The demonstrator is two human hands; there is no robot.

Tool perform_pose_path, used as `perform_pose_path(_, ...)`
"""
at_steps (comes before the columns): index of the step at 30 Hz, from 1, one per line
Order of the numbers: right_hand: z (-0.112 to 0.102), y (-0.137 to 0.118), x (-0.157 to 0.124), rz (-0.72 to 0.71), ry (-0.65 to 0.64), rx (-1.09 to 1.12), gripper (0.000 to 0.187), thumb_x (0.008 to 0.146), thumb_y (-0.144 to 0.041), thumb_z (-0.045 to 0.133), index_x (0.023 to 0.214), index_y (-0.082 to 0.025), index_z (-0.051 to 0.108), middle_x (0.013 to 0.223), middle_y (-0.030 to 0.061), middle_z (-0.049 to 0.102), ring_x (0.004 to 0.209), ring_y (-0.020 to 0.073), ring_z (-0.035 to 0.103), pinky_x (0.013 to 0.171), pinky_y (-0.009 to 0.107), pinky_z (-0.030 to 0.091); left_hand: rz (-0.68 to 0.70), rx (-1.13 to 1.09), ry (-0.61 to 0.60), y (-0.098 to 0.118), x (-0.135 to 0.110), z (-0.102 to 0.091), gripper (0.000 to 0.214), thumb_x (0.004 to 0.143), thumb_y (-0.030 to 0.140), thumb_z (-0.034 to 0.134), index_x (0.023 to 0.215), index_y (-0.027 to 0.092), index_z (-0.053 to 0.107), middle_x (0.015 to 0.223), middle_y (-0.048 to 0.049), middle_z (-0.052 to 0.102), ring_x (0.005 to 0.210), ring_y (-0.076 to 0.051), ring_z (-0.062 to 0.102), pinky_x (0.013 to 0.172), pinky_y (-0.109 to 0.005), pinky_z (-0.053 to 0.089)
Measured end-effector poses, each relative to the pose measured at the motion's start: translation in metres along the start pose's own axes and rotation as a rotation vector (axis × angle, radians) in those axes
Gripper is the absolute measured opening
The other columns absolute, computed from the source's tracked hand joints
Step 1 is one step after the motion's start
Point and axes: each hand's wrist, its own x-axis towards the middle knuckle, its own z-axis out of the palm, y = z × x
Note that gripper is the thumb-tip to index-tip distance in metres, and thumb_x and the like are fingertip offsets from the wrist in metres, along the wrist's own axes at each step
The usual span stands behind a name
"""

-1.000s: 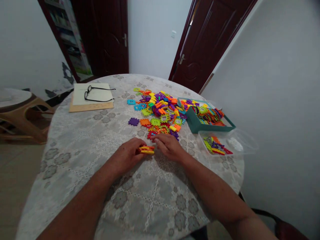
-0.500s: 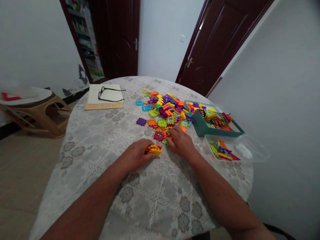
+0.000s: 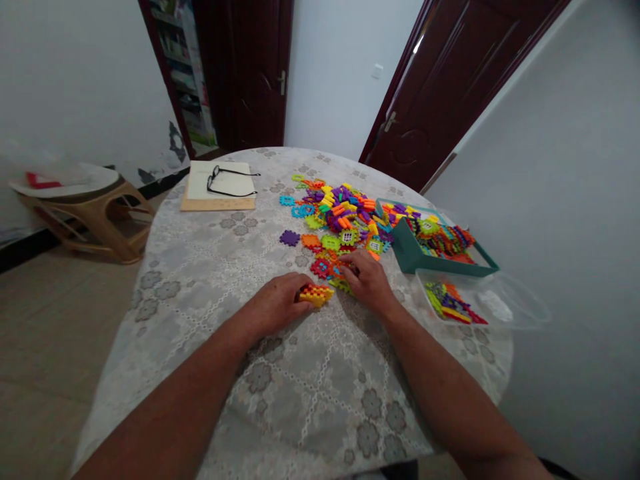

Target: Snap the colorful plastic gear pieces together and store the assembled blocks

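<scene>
My stack [image 3: 316, 295], yellow and red toothed pieces pressed together, is just short of the pile [image 3: 345, 207] and apart from it. My left hand [image 3: 277, 300] holds it, thumb and fingers closed about its left end. My right hand [image 3: 371, 281] is at the pile's near edge, fingers bent down among the pieces; I cannot tell whether they pinch one. As I judge it, some gathering is done and plenty is left: the stack is small, while the pile lies jumbled in many colours. Right of the pile, the green box [image 3: 457, 268] holds packed rows [image 3: 445, 241]; nearer me, also right of the pile, the clear box [image 3: 473, 292] holds neat bands [image 3: 453, 307]. Left of the pile, glasses [image 3: 215, 175] rest on papers [image 3: 200, 183].
</scene>
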Motion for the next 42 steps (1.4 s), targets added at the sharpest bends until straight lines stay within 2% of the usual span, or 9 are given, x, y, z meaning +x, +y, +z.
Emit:
perform_pose_path(3, -0.003, -0.015, 0.0, -0.036, -0.017, 0.087, 0.014, 0.097, -0.02, 0.063, 0.109, -0.023, 0.071, 0.096, 0.0057, 0.067, 0.087, 0.0205, 0.062, 0.079, 0.034, 0.05, -0.002, 0.0, 0.01, -0.002, -0.001, 0.001, 0.019, 0.091, 0.033, 0.066, 0.107, 0.025, 0.07, 0.103, -0.0052, 0.072, 0.09, -0.021, 0.063, 0.079, -0.032, 0.045)
perform_pose_path(6, -0.002, -0.028, -0.001, -0.082, -0.129, 0.147, 0.017, 0.098, -0.021, 0.062, 0.113, -0.023, 0.071, 0.097, 0.0053, 0.067, 0.087, 0.0197, 0.062, 0.079, 0.033, 0.049, -0.021, -0.02, 0.035, -0.001, -0.002, 0.001, 0.019, 0.088, 0.028, 0.066, 0.107, 0.023, 0.069, 0.102, -0.005, 0.072, 0.087, -0.02, 0.064, 0.078, -0.032, 0.046)
perform_pose_path(14, -0.003, -0.031, -0.003, -0.015, -0.317, 0.29, 0.025, 0.106, -0.029, 0.052, 0.12, -0.022, 0.071, 0.114, 0.0073, 0.073, 0.104, 0.0211, 0.067, 0.093, 0.037, 0.05, -0.017, -0.035, 0.11, 0.003, -0.002, 0.0, 0.052, 0.084, 0.02, 0.066, 0.135, 0.022, 0.061, 0.127, -0.0101, 0.072, 0.111, -0.024, 0.067, 0.095, -0.035, 0.05)
perform_pose_path(20, -0.009, -0.038, -0.005, 0.099, -0.549, 0.286, 0.037, 0.096, -0.036, 0.069, 0.13, -0.023, 0.068, 0.103, 0.0024, 0.073, 0.084, 0.0173, 0.064, 0.075, 0.029, 0.05, 0.01, -0.03, 0.058, -0.003, -0.004, 0.003, 0.051, 0.089, 0.022, 0.061, 0.14, 0.026, 0.061, 0.131, -0.0082, 0.073, 0.114, -0.025, 0.069, 0.1, -0.037, 0.051)
perform_pose_path(27, 0.01, -0.065, -0.009, 0.09, -0.43, 0.163, 0.036, 0.093, -0.028, 0.07, 0.129, -0.023, 0.063, 0.121, 0.0069, 0.071, 0.107, 0.0228, 0.066, 0.093, 0.033, 0.05, 0.044, -0.013, 0.078, -0.008, -0.004, 0.009, 0.06, 0.095, 0.027, 0.055, 0.154, 0.023, 0.05, 0.157, -0.0114, 0.057, 0.144, -0.027, 0.055, 0.123, -0.043, 0.039)
perform_pose_path(31, 0.01, -0.069, -0.006, 0.047, -0.402, 0.059, 0.037, 0.093, -0.022, 0.066, 0.129, -0.023, 0.06, 0.124, 0.0078, 0.071, 0.11, 0.0232, 0.066, 0.094, 0.033, 0.05, 0.065, -0.013, 0.08, -0.013, -0.002, 0.01, 0.059, 0.097, 0.033, 0.049, 0.156, 0.022, 0.049, 0.157, -0.0115, 0.057, 0.143, -0.03, 0.056, 0.122, -0.047, 0.042)
perform_pose_path(34, -0.009, -0.066, 0.001, 0.103, -0.382, -0.041, 0.031, 0.09, -0.023, 0.067, 0.121, -0.023, 0.062, 0.113, 0.0062, 0.073, 0.099, 0.0225, 0.067, 0.085, 0.031, 0.05, 0.022, -0.012, 0.089, -0.014, 0.002, 0.008, 0.063, 0.097, 0.038, 0.049, 0.158, 0.02, 0.047, 0.15, -0.0135, 0.063, 0.13, -0.03, 0.065, 0.114, -0.047, 0.049)
perform_pose_path(37, -0.046, -0.051, 0.008, 0.185, -0.261, -0.098, 0.033, 0.091, -0.026, 0.065, 0.124, -0.023, 0.062, 0.108, 0.0051, 0.073, 0.091, 0.0204, 0.067, 0.08, 0.029, 0.049, -0.044, -0.015, 0.065, -0.013, 0.004, 0.006, 0.061, 0.096, 0.042, 0.05, 0.153, 0.021, 0.054, 0.137, -0.0129, 0.071, 0.111, -0.029, 0.074, 0.104, -0.045, 0.056)
perform_pose_path(42, -0.137, 0.027, 0.015, 0.4, 0.03, -0.369, 0.038, 0.094, -0.034, 0.063, 0.129, -0.021, 0.063, 0.11, 0.0076, 0.075, 0.093, 0.0227, 0.068, 0.08, 0.031, 0.049, -0.026, 0.004, 0.023, -0.015, 0.004, 0.006, 0.049, 0.094, 0.044, 0.052, 0.136, 0.023, 0.068, 0.128, -0.01, 0.076, 0.111, -0.029, 0.073, 0.102, -0.042, 0.056)
